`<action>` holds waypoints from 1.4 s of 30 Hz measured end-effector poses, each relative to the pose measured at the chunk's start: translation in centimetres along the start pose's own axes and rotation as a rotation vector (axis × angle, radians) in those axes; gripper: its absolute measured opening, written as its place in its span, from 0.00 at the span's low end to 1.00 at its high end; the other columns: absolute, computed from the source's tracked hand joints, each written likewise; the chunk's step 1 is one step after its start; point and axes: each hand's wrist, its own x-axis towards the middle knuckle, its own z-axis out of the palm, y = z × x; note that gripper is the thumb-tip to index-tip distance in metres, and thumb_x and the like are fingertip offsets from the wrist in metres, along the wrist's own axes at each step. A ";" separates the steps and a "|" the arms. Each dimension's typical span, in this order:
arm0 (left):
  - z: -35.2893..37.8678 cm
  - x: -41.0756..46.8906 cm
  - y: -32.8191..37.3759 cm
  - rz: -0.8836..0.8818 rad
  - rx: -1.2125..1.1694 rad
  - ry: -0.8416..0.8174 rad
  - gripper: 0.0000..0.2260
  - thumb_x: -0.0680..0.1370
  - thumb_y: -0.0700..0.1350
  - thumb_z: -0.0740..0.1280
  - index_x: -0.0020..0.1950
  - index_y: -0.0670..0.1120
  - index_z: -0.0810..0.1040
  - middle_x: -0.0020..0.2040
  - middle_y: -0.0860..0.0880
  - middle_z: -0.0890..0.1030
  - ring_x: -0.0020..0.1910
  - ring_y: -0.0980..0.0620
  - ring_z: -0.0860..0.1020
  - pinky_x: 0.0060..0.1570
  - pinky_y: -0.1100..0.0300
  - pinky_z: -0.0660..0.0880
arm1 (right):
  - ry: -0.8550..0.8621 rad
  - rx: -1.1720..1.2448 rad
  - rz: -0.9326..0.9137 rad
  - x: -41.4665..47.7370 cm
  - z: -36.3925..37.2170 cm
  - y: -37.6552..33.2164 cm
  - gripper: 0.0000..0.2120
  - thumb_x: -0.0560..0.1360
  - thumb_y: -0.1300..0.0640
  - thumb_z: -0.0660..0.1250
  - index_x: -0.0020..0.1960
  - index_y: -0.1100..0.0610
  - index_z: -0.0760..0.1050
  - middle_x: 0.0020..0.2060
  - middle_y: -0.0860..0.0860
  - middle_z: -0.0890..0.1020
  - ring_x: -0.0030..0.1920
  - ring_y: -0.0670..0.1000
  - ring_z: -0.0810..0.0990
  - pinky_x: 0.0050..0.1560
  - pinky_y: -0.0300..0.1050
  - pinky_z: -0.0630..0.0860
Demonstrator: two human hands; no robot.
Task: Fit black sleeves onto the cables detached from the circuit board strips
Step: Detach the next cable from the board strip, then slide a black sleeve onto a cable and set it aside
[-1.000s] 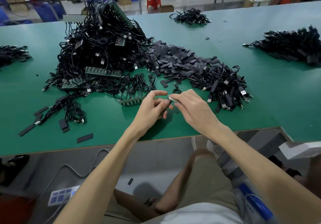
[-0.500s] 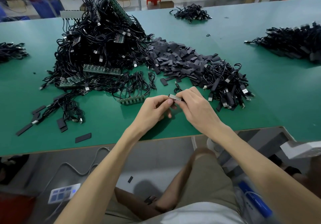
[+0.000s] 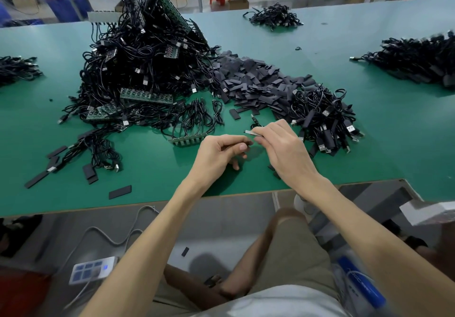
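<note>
Pinched between the thumb and fingertips of the right hand (image 3: 283,149), a cable's silver plug (image 3: 249,132) projects leftward above the green table (image 3: 394,144). The left hand (image 3: 219,154) has its fingers curled, thumb and forefinger closed on a small dark piece (image 3: 249,143) (mostly hidden; apparently a black sleeve) just below the plug. Behind the hands lie a circuit board strip (image 3: 187,139), the tangled cable heap (image 3: 147,70), the pile of loose sleeves (image 3: 256,80) and, at right, a heap of sleeved cables (image 3: 325,120).
</note>
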 end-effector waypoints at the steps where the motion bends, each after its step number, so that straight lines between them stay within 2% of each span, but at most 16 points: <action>1: -0.1 0.1 -0.1 -0.001 0.022 0.011 0.07 0.79 0.35 0.71 0.54 0.42 0.86 0.45 0.43 0.86 0.37 0.34 0.79 0.34 0.53 0.79 | -0.001 -0.002 0.005 0.0 0.0 0.0 0.09 0.83 0.62 0.64 0.58 0.66 0.80 0.45 0.57 0.81 0.48 0.61 0.77 0.51 0.56 0.77; 3: -0.2 0.2 -0.4 0.000 0.050 0.020 0.07 0.79 0.36 0.71 0.54 0.45 0.86 0.43 0.42 0.85 0.37 0.29 0.78 0.35 0.51 0.80 | -0.003 -0.008 0.010 0.0 0.0 -0.1 0.09 0.82 0.63 0.64 0.58 0.66 0.80 0.46 0.57 0.81 0.48 0.61 0.77 0.51 0.56 0.77; 5: -0.2 0.3 -0.5 0.011 0.080 0.018 0.06 0.80 0.39 0.71 0.54 0.46 0.86 0.42 0.43 0.85 0.37 0.30 0.79 0.36 0.49 0.80 | -0.007 -0.019 0.012 0.0 0.0 -0.1 0.09 0.82 0.64 0.64 0.58 0.67 0.80 0.46 0.58 0.81 0.48 0.61 0.77 0.51 0.57 0.77; 7: -0.2 0.2 -0.6 0.025 0.113 0.014 0.06 0.81 0.40 0.69 0.55 0.45 0.85 0.43 0.44 0.85 0.39 0.33 0.81 0.36 0.48 0.81 | -0.018 -0.032 0.017 0.0 0.1 0.0 0.08 0.82 0.65 0.64 0.58 0.66 0.80 0.46 0.58 0.82 0.49 0.62 0.78 0.52 0.58 0.78; 10: 0.0 0.1 -0.4 0.059 0.130 0.003 0.07 0.83 0.41 0.66 0.56 0.41 0.82 0.46 0.47 0.86 0.43 0.42 0.85 0.32 0.52 0.79 | -0.019 -0.043 0.024 0.0 0.1 0.0 0.08 0.82 0.66 0.65 0.58 0.66 0.80 0.47 0.57 0.82 0.50 0.61 0.78 0.52 0.59 0.78; 12: 0.1 0.0 -0.4 0.075 0.137 0.002 0.07 0.83 0.41 0.65 0.56 0.40 0.81 0.46 0.47 0.86 0.44 0.45 0.85 0.31 0.55 0.79 | -0.006 -0.044 0.020 0.0 0.1 0.0 0.07 0.81 0.66 0.66 0.57 0.65 0.80 0.46 0.56 0.83 0.50 0.61 0.79 0.52 0.58 0.78; 19: 0.0 0.0 -0.5 0.049 0.148 0.020 0.04 0.81 0.42 0.68 0.52 0.48 0.83 0.43 0.47 0.86 0.38 0.33 0.82 0.35 0.46 0.81 | 0.004 -0.007 0.031 -0.2 0.2 0.2 0.11 0.76 0.74 0.67 0.55 0.64 0.81 0.45 0.55 0.83 0.50 0.59 0.80 0.51 0.57 0.78; 25: 0.0 0.1 -0.7 0.043 0.160 0.026 0.06 0.81 0.41 0.68 0.50 0.51 0.83 0.40 0.48 0.85 0.37 0.34 0.82 0.34 0.48 0.81 | 0.027 0.031 0.065 -0.2 0.2 0.3 0.14 0.73 0.78 0.63 0.52 0.66 0.80 0.44 0.57 0.81 0.49 0.61 0.80 0.50 0.60 0.80; 29: 0.0 0.1 -0.7 0.046 0.168 0.014 0.05 0.82 0.42 0.67 0.53 0.47 0.83 0.42 0.48 0.86 0.38 0.35 0.83 0.33 0.50 0.80 | 0.024 0.043 0.110 -0.1 0.3 0.5 0.18 0.70 0.81 0.61 0.52 0.65 0.79 0.45 0.57 0.81 0.51 0.60 0.79 0.50 0.59 0.81; 33: 0.1 0.0 -0.4 0.059 0.153 0.005 0.06 0.83 0.42 0.66 0.53 0.46 0.83 0.43 0.49 0.86 0.39 0.40 0.85 0.31 0.55 0.78 | 0.008 0.047 0.112 -0.1 0.3 0.6 0.19 0.69 0.81 0.60 0.52 0.65 0.79 0.45 0.56 0.81 0.51 0.60 0.79 0.50 0.60 0.81; 39: 0.3 -0.2 -0.2 0.064 0.152 0.010 0.07 0.83 0.40 0.66 0.52 0.46 0.83 0.42 0.49 0.86 0.39 0.40 0.85 0.31 0.53 0.79 | -0.009 0.032 0.120 -0.1 0.2 0.6 0.19 0.68 0.81 0.61 0.51 0.64 0.79 0.44 0.55 0.80 0.51 0.59 0.79 0.48 0.59 0.81; 42: 0.3 -0.4 0.1 0.078 0.123 0.003 0.09 0.84 0.40 0.64 0.50 0.46 0.83 0.42 0.46 0.86 0.39 0.44 0.85 0.29 0.56 0.78 | -0.016 0.023 0.120 -0.1 0.1 0.6 0.19 0.68 0.81 0.61 0.50 0.63 0.79 0.44 0.54 0.80 0.50 0.59 0.78 0.47 0.59 0.80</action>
